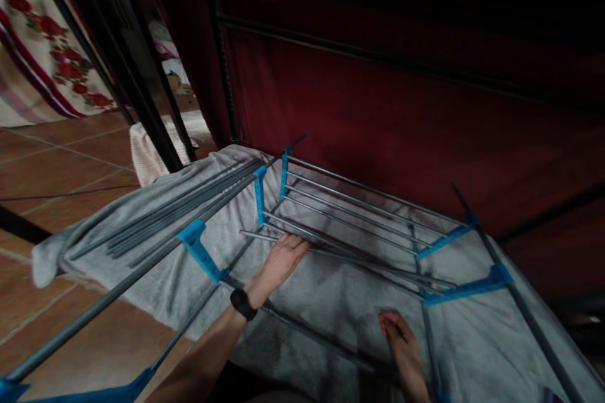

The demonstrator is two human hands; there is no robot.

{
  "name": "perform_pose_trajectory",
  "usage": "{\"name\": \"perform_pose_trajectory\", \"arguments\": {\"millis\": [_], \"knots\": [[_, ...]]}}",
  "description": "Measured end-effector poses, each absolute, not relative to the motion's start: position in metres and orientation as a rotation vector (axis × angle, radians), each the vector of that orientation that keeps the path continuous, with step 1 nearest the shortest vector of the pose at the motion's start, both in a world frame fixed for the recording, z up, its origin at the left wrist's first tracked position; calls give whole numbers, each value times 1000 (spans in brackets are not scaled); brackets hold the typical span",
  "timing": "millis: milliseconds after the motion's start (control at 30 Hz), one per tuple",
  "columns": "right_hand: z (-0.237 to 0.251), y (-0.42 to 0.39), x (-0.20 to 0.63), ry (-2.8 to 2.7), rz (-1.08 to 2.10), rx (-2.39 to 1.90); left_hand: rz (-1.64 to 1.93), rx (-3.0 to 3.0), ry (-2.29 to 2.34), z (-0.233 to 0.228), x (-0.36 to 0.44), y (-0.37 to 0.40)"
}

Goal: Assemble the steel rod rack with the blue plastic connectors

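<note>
My left hand (283,259), with a black watch on its wrist, is closed over a loose grey metal tube (253,235). That tube lies slantwise across the lower rungs of a rack frame, its far end near the right blue bracket (466,286). A left blue bracket (259,195) joins other rungs just beyond my fingers. Lower right, my right hand (401,343) hovers above the grey blanket with its fingers curled together; whatever they may hold is hidden. Behind, several thin rungs (354,192) run between two more blue brackets.
A bundle of loose grey tubes (184,208) lies on the grey blanket (302,308) at left. Long side poles (104,299) slope toward me, with another blue bracket (198,249). A dark red cloth (378,107) hangs behind on a dark frame. Tiled floor (70,170) shows at left.
</note>
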State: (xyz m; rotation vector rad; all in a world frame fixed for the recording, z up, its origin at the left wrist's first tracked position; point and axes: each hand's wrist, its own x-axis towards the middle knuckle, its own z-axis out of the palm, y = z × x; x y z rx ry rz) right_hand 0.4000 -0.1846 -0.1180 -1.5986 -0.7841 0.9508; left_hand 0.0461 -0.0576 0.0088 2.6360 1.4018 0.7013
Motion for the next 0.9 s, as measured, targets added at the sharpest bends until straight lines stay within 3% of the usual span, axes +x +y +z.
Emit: {"name": "perform_pose_trajectory", "arguments": {"millis": [333, 667, 900], "knots": [[-94, -176, 380, -493, 946, -1408, 832, 2686, 1357, -13, 11, -37], [-23, -163, 363, -346, 1064, -1064, 852, 2688, 1193, -32, 21, -45], [-7, -159, 371, -287, 995, -997, 927, 2707, 1110, -43, 17, -49]]}}
